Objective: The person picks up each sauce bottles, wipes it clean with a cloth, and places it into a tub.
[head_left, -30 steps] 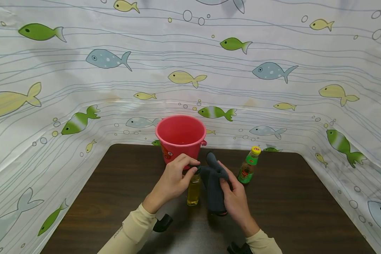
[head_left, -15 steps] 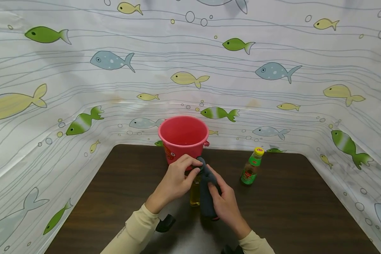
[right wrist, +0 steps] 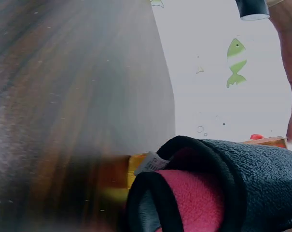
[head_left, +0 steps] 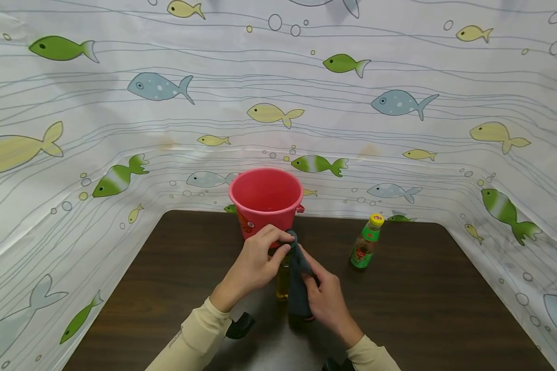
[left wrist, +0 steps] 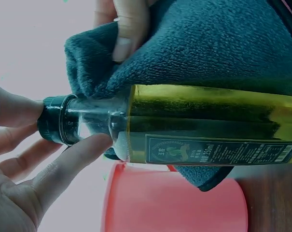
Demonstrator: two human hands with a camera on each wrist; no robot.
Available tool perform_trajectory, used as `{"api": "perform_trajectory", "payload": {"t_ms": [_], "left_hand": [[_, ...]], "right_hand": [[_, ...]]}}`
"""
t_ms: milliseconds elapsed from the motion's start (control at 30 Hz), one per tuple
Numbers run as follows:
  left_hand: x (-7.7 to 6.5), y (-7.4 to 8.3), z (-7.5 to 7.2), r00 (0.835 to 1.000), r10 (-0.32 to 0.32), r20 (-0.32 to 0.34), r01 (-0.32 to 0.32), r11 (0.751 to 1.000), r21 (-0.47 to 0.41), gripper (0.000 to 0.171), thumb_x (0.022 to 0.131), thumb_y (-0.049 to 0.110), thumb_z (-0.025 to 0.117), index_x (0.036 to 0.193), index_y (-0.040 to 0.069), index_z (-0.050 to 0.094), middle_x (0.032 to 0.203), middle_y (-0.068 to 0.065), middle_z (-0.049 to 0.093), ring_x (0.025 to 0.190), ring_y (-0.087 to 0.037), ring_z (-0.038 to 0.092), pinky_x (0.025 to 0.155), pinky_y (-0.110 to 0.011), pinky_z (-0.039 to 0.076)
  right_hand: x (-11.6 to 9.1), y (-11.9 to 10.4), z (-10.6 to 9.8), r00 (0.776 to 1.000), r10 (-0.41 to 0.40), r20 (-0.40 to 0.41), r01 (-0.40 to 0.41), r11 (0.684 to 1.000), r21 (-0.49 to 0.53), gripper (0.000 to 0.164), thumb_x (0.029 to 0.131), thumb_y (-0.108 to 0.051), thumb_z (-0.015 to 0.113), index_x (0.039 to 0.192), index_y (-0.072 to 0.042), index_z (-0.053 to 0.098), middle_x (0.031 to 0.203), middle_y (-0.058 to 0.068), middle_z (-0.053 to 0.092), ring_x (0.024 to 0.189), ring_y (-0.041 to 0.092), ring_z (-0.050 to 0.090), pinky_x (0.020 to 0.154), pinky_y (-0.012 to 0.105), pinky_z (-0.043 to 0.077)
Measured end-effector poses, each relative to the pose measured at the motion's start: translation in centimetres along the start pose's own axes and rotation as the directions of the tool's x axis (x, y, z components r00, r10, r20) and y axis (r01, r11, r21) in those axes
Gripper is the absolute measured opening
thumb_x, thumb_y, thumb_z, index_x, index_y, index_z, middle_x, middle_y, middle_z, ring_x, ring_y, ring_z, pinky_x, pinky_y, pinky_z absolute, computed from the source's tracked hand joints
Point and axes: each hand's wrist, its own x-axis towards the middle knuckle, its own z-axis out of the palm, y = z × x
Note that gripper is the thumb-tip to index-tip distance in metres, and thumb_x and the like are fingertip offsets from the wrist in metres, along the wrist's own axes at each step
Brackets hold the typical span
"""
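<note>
My left hand (head_left: 255,260) pinches a glass bottle of yellow oil (left wrist: 208,121) by its dark cap (left wrist: 51,118) and neck. The bottle is upright, its dark label showing in the left wrist view. My right hand (head_left: 327,293) holds a dark grey-blue towel (head_left: 299,288) along the bottle's right side, partly behind it. A fold of the towel reaches up to the neck, just beside my left fingertips. In the right wrist view, the towel hangs rolled, with a pink inner side (right wrist: 196,200) and black edging; the oil bottle is mostly hidden behind it.
Behind my hands, a pink bucket (head_left: 241,205) stands at the back of the dark wooden table (head_left: 427,299). To the right is a sauce bottle (head_left: 363,251) with a yellow cap and green label. A white fish-patterned sheet (head_left: 278,139) encloses the back and sides.
My right hand has moved left, bringing the towel against the oil bottle and its upper fold to the neck. My left hand keeps its grip at the cap.
</note>
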Motion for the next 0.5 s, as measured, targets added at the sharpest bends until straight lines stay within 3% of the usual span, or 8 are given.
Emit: {"api": "perform_trajectory", "payload": {"t_ms": [200, 367, 500], "left_hand": [[-0.1, -0.1, 0.0, 1.0, 0.009, -0.005, -0.009, 1.0, 0.01, 0.022, 0.095, 0.001, 0.075, 0.117, 0.004, 0.074, 0.114, -0.009, 0.072, 0.103, -0.021, 0.072, 0.093, -0.042, 0.065], [-0.1, 0.0, 0.0, 1.0, 0.008, -0.006, -0.008, 1.0, 0.012, 0.021, 0.095, 0.0, 0.075, 0.116, 0.004, 0.074, 0.113, -0.009, 0.072, 0.1, -0.021, 0.071, 0.09, -0.041, 0.066], [-0.1, 0.0, 0.0, 1.0, 0.005, -0.008, -0.005, 1.0, 0.022, 0.022, 0.095, 0.0, 0.075, 0.116, 0.003, 0.074, 0.113, -0.009, 0.072, 0.099, -0.02, 0.07, 0.09, -0.04, 0.066]], "right_hand": [[-0.4, 0.7, 0.3, 0.999, 0.036, -0.006, -0.036, 0.999, -0.019, 0.061, 0.107, -0.004, 0.058, 0.155, -0.041, 0.052, 0.158, -0.004, 0.057, 0.14, 0.019, 0.059, 0.106, 0.042, 0.058], [-0.8, 1.3, 0.4, 0.998, 0.058, -0.017, -0.058, 0.998, -0.037, 0.059, 0.107, -0.004, 0.058, 0.154, -0.04, 0.054, 0.155, -0.002, 0.059, 0.136, 0.019, 0.062, 0.105, 0.041, 0.058], [-1.1, 1.9, 0.4, 0.996, 0.089, -0.01, -0.089, 0.993, -0.073, 0.06, 0.105, -0.001, 0.059, 0.153, -0.037, 0.056, 0.152, 0.0, 0.062, 0.134, 0.017, 0.062, 0.103, 0.031, 0.057]]}}
